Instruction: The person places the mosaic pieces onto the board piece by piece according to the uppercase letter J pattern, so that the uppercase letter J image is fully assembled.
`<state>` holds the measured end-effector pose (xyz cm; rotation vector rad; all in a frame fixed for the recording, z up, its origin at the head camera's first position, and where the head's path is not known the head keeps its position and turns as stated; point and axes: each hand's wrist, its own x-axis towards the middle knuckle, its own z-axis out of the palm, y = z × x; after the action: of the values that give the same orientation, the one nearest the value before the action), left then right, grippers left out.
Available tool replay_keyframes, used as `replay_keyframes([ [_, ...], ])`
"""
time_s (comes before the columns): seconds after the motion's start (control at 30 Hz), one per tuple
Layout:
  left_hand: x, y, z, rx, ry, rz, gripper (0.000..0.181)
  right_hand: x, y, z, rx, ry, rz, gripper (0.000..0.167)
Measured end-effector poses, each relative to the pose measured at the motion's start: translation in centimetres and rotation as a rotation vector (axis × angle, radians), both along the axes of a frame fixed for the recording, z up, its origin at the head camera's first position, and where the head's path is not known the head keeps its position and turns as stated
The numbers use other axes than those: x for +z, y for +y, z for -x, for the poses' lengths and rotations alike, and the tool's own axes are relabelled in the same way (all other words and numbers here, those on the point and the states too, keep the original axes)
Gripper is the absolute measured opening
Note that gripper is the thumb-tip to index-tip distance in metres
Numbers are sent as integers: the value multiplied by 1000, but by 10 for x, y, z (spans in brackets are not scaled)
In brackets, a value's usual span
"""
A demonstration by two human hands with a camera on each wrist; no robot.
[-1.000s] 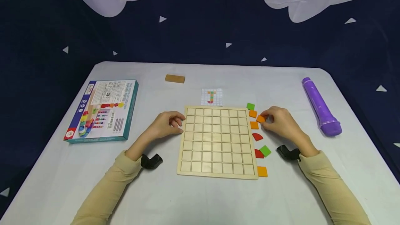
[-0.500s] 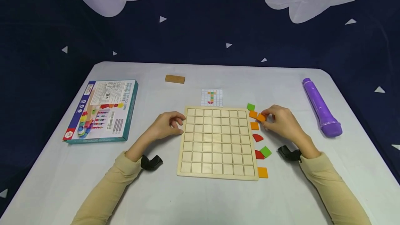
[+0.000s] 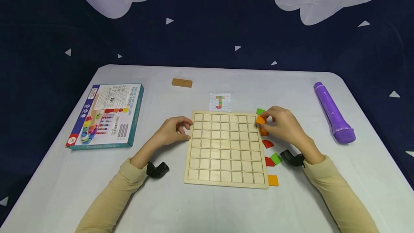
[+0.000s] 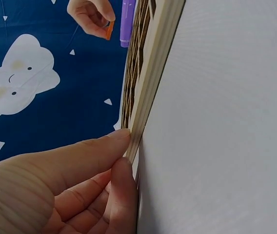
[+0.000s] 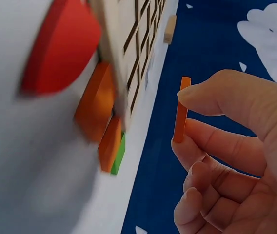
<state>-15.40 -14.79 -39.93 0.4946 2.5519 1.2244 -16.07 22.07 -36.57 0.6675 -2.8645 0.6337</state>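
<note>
The pale wooden grid board [image 3: 226,186] lies on the table. At its left edge, my left hand [image 3: 168,130] rests thumb and fingertips against the rim; the left wrist view shows this hand [image 4: 80,180] touching the board's side [image 4: 150,73]. My right hand [image 3: 286,123] pinches an orange square [image 3: 260,119] above the board's upper right edge. In the right wrist view, the thumb and a finger of this hand [image 5: 236,141] hold the orange piece [image 5: 181,117] off the table. Below it lie orange, green [image 3: 276,159] and red [image 3: 268,144] pieces beside the board.
A small pattern card [image 3: 220,102] lies behind the board, with a brown block [image 3: 182,82] farther left. The box [image 3: 106,118] is at the left, and a purple microphone-shaped object [image 3: 333,112] at the right. An orange square [image 3: 273,181] lies by the board's lower right corner.
My right hand has moved left with the orange square, from the table beside the other pieces to the board's right edge. My left hand stays at the left edge.
</note>
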Motion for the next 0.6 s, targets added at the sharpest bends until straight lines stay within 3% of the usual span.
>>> replay_keyframes([
  [0.3, 2, -1, 0, 6, 1, -5, 43, 3, -22, 3, 56, -43, -17, 23],
  [0.6, 1, 0, -1, 3, 0, -6, 43, 3, -43, 9, 114, -36, -32, 23],
])
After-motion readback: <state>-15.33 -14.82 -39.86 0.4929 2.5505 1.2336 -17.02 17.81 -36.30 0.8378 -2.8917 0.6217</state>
